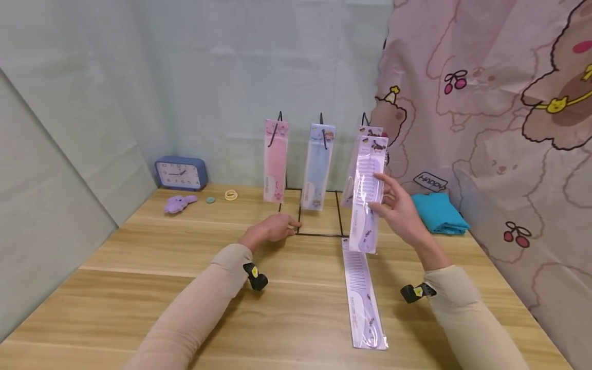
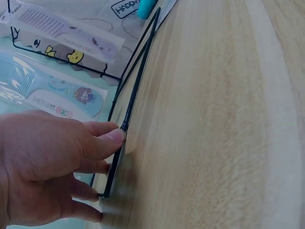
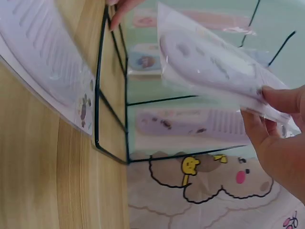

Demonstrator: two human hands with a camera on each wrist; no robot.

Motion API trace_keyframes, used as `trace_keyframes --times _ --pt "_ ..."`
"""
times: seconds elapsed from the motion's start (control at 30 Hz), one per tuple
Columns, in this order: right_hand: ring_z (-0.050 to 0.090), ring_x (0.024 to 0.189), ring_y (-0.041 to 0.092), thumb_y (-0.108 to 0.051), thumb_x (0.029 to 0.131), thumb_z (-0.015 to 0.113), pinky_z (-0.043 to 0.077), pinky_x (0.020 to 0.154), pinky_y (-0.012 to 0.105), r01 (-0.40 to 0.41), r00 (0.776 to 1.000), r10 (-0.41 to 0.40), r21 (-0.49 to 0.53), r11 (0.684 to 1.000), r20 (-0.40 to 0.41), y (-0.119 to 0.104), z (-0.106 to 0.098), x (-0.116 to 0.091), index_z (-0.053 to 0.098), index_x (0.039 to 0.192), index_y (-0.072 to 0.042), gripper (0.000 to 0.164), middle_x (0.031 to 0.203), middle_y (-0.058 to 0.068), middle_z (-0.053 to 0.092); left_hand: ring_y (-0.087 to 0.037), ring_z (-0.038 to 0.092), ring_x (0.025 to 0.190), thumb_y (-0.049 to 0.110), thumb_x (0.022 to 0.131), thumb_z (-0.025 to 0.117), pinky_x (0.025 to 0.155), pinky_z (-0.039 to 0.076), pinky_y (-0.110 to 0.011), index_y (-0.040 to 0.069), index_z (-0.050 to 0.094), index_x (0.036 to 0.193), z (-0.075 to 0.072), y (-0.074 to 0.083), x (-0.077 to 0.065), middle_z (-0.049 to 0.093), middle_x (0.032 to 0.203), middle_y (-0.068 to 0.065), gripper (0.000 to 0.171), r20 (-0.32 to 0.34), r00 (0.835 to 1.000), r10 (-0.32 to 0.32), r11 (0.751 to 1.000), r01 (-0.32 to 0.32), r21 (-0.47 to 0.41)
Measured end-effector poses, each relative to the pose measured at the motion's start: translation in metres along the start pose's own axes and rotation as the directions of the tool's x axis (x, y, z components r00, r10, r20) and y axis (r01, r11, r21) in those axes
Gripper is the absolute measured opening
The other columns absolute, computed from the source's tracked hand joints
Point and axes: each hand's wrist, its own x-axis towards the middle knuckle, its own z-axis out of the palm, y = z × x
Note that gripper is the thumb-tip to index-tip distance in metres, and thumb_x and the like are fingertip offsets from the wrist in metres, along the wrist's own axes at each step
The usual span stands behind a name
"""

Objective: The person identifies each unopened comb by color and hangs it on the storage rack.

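My right hand (image 1: pixel 401 210) pinches a packaged purple comb (image 1: pixel 365 216) by its edge, upright in front of the rack's right hook. Behind it another packaged purple comb (image 3: pixel 190 125) hangs on that hook, partly hidden in the head view. At the front of the black wire rack (image 1: pixel 319 235), my left hand (image 1: pixel 277 227) holds the base bar between thumb and fingers. A packaged pink comb (image 1: pixel 276 169) hangs on the left hook and a packaged blue comb (image 1: pixel 318 169) on the middle one. One more packaged purple comb (image 1: pixel 363 303) lies on the table before the rack.
On the wooden table's (image 1: pixel 185 288) back left stand a blue clock (image 1: pixel 181 173), a purple fluffy item (image 1: pixel 179 204), a small green disc (image 1: pixel 210 200) and pale yellow rings (image 1: pixel 230 195). A folded turquoise bundle (image 1: pixel 439 213) lies at the right, near the patterned curtain (image 1: pixel 490 128).
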Motion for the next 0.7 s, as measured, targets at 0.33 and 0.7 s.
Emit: trace_keyframes --times 0.33,0.7 --pt "0.06 0.094 0.029 0.01 0.094 0.061 0.053 0.074 0.021 -0.002 0.999 0.001 -0.023 1.0 -0.05 0.013 0.005 0.035 0.03 0.156 -0.013 0.072 0.112 0.028 0.05 -0.034 0.053 0.129 0.011 0.1 0.06 0.11 0.041 -0.045 0.006 0.06 0.138 0.002 -0.002 0.0 0.06 0.136 -0.016 0.038 0.001 1.0 -0.009 1.0 0.009 -0.007" --pt "0.056 0.101 0.035 0.008 0.095 0.061 0.053 0.083 0.032 -0.065 0.998 0.065 -0.029 0.997 -0.008 0.022 0.0 0.048 0.024 0.158 -0.015 0.076 0.118 0.027 0.047 -0.034 0.052 0.13 0.012 0.1 0.06 0.111 0.04 -0.045 0.007 0.059 0.139 0.002 -0.003 0.001 0.059 0.138 -0.016 0.039 0.011 1.0 -0.01 1.0 0.01 -0.01"
